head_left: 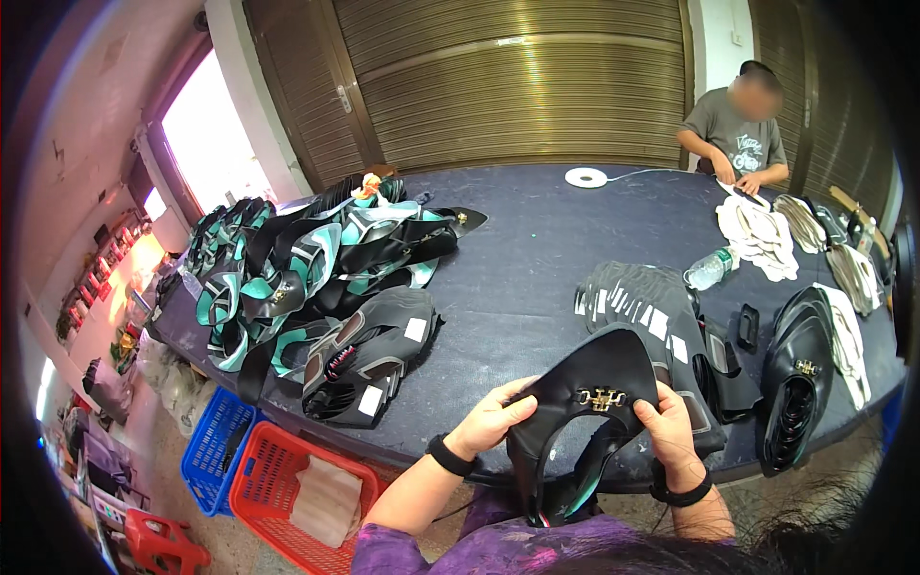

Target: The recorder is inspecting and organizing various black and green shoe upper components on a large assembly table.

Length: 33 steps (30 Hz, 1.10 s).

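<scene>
At the near edge of the dark worktable, I grip a black shoe upper with a gold buckle, my left hand clenched on its left side, my right hand pinching its right edge. Below the table, a red basket holds pale pieces beside a blue basket. Stacked black uppers lie just behind my piece; teal-lined uppers pile at left. Across the table, another person handles white pieces near a plastic bottle.
</scene>
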### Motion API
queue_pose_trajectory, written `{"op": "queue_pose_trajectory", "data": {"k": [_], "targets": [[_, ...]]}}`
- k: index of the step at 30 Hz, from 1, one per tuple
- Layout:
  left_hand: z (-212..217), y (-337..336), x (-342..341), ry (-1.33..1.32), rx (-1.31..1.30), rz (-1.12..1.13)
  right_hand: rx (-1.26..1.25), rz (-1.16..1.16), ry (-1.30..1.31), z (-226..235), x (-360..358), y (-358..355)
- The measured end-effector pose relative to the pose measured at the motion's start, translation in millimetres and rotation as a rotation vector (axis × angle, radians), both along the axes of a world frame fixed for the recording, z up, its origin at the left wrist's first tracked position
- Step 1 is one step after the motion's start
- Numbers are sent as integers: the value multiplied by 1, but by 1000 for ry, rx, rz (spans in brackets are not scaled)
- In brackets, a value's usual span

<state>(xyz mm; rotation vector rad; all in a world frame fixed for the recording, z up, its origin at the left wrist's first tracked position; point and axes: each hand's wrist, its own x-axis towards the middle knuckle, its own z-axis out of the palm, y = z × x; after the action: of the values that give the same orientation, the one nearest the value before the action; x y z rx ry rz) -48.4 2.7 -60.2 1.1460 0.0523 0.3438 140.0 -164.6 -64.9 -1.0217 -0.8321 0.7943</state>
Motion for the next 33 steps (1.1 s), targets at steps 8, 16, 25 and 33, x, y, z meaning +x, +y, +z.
{"op": "queue_pose_trajectory", "data": {"k": [8,16,25,33], "targets": [[6,-8,10,-50,34,116,-40,-8,41,3,11,3],[6,-9,11,-47,-64,166,-29,-40,-81,-19,20,5],[9,-7,6,-78,19,198,51,329,181,-8,13,-9],[11,-7,1,-31,195,250,-103,349,170,-10,6,-17]]}}
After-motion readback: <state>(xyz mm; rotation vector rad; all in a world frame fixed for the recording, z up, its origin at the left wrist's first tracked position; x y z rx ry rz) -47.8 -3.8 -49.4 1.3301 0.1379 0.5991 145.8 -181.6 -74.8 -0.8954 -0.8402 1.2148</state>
